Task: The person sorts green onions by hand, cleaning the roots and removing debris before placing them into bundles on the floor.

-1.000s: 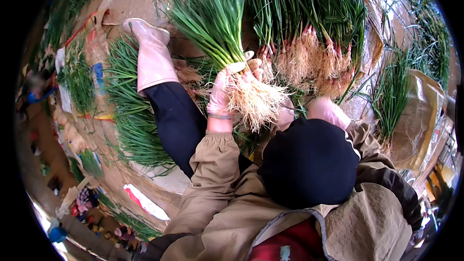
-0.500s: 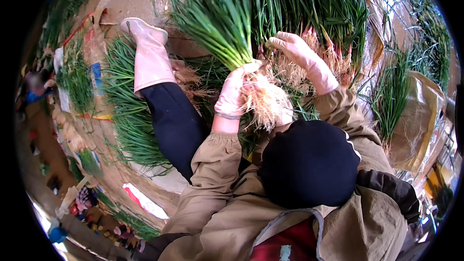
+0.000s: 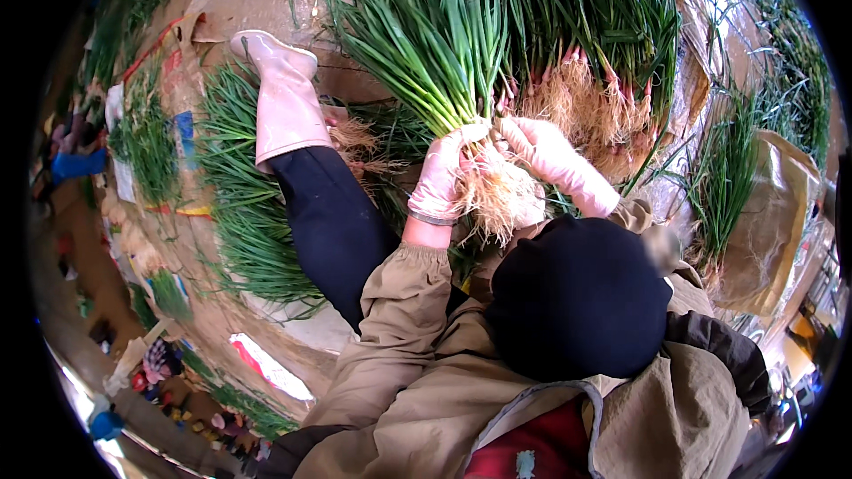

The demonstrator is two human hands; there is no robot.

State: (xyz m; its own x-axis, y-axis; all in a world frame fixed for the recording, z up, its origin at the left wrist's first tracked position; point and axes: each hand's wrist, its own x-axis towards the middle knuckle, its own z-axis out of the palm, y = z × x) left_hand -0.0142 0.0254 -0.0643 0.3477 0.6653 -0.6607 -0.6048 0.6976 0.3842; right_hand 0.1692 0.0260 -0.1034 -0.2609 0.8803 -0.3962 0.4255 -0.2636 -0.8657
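Note:
A bunch of spring onions (image 3: 435,62) with long green leaves and a mass of pale roots (image 3: 499,191) is held up in front of me. My left hand (image 3: 441,176), in a pink glove, wraps round its lower stems. My right hand (image 3: 550,160), gloved in the same way, closes its fingers on the bunch's right side, just above the roots. Behind it lies a large pile of spring onions (image 3: 612,18), roots toward me. A rounded dark shape (image 3: 581,302) hides part of my right forearm.
My pink boot (image 3: 288,102) stretches out at left, beside more spring onions (image 3: 253,231). Brown sheeting (image 3: 257,0) covers the ground. At right lie another bundle (image 3: 723,186) and a tan sack (image 3: 763,231). Colourful small items (image 3: 160,364) sit far left.
My right hand has moved left and nearer, from the edge of the pile onto the bunch. My left hand and the bunch have shifted slightly right.

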